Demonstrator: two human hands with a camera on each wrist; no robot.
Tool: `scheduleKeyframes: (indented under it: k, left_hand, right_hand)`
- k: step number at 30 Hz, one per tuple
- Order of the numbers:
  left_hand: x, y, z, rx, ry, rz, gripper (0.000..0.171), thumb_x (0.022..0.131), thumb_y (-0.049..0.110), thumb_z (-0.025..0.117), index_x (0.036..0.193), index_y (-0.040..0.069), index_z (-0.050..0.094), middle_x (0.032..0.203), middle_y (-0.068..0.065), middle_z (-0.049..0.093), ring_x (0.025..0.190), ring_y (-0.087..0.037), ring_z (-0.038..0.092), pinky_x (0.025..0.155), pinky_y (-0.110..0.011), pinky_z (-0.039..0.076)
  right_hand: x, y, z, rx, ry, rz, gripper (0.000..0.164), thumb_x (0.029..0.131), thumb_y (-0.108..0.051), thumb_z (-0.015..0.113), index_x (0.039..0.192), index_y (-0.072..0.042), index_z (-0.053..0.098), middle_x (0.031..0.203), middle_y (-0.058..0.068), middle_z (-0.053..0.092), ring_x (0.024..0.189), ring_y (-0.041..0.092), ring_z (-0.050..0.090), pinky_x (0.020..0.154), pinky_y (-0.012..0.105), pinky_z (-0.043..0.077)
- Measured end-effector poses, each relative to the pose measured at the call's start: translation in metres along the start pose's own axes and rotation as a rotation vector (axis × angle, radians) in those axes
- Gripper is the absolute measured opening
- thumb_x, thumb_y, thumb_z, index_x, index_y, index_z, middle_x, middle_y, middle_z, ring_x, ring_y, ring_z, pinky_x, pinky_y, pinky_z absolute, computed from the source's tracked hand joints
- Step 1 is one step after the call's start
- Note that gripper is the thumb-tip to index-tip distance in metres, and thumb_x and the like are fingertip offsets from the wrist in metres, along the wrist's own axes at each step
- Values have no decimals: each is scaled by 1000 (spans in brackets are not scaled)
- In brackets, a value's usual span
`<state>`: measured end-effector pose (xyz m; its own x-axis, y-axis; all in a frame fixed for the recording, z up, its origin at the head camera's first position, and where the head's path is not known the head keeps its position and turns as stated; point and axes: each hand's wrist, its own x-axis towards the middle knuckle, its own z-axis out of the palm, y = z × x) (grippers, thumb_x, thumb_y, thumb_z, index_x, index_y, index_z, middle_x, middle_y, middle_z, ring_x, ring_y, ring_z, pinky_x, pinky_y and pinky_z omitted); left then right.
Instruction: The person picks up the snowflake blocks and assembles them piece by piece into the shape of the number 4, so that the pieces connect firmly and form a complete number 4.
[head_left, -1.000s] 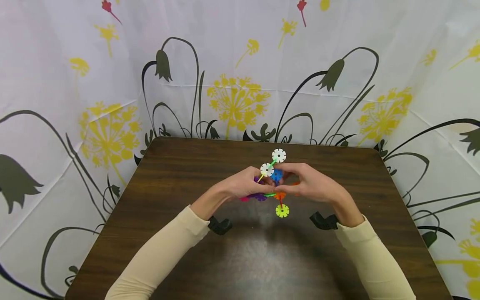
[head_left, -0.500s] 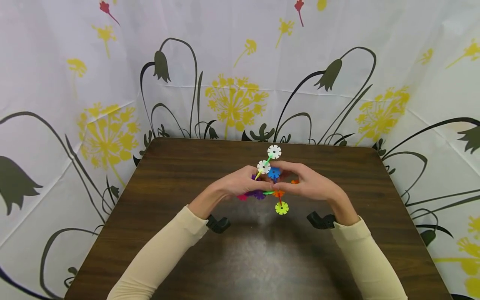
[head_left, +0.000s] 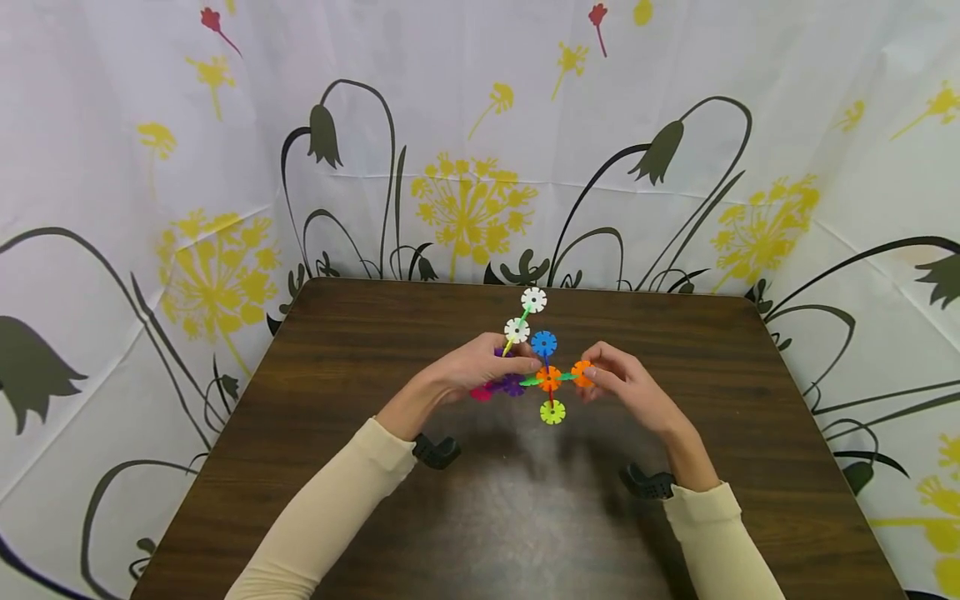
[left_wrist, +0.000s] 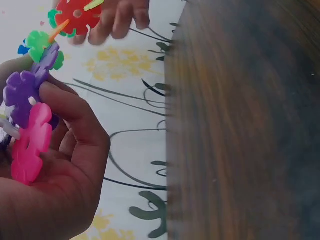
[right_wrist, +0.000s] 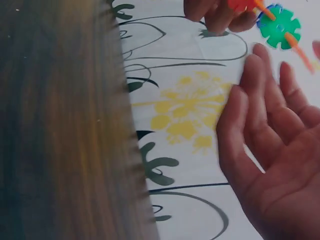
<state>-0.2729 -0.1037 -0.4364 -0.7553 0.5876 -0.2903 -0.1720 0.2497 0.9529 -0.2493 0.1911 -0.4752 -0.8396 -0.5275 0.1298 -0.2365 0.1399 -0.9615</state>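
Observation:
A construction of interlocking plastic snowflake discs (head_left: 549, 378) is held above the table. My left hand (head_left: 472, 365) grips its left part, thumb and fingers bent round a purple disc (left_wrist: 25, 97), with a pink disc (left_wrist: 32, 145) by the palm. My right hand (head_left: 630, 387) pinches the orange disc (head_left: 581, 372) at the right end. In the right wrist view this disc is edge-on beside a green disc (right_wrist: 280, 29), near the fingertips. Two white discs (head_left: 517, 330) rise on a slanted arm at the top. A blue disc (head_left: 543, 342) and a yellow-green disc (head_left: 552, 412) end the upright arm.
The dark wood-grain table (head_left: 375, 317) lies below both hands. A white curtain (head_left: 480, 125) printed with flowers hangs behind and at both sides. Each wrist carries a black camera mount (head_left: 437, 452).
My right hand has drawn away to the right from beside my left hand, uncovering the middle orange disc and the right arm. The construction has shifted slightly left in view.

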Motion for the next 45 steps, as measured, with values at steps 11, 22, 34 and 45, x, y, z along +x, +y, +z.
scheduleKeyframes:
  k: [11, 22, 34, 45]
  left_hand:
    - [9, -26, -1, -44, 149, -50, 55, 104, 41, 70, 139, 9, 41, 122, -16, 70, 102, -20, 69, 91, -37, 56]
    - [32, -58, -15, -104, 171, -24, 32, 116, 31, 42, 136, 5, 45, 129, -24, 72, 94, -12, 69, 81, -26, 53]
    - [81, -86, -41, 120, 179, -148, 48, 116, 33, 43, 152, 3, 53, 156, -18, 56, 143, -32, 53, 118, -48, 48]
    - [87, -82, -54, 121, 177, -137, 56, 117, 37, 40, 163, 6, 40, 167, -18, 44, 158, -36, 38, 131, -54, 30]
  right_hand:
    - [1, 20, 13, -65, 128, 18, 13, 111, -15, 61, 110, -3, 67, 90, 22, 70, 75, 38, 64, 69, 30, 60]
    - [30, 59, 18, 46, 204, 293, 32, 112, -27, 60, 114, 4, 67, 84, 12, 68, 68, 27, 63, 67, 31, 56]
    - [53, 102, 19, 79, 297, 487, 32, 110, -28, 62, 117, 2, 69, 79, 1, 69, 63, 12, 62, 62, 24, 50]
    - [67, 107, 24, 53, 299, 567, 33, 109, -27, 64, 111, 5, 70, 67, 1, 66, 49, 9, 55, 49, 24, 50]
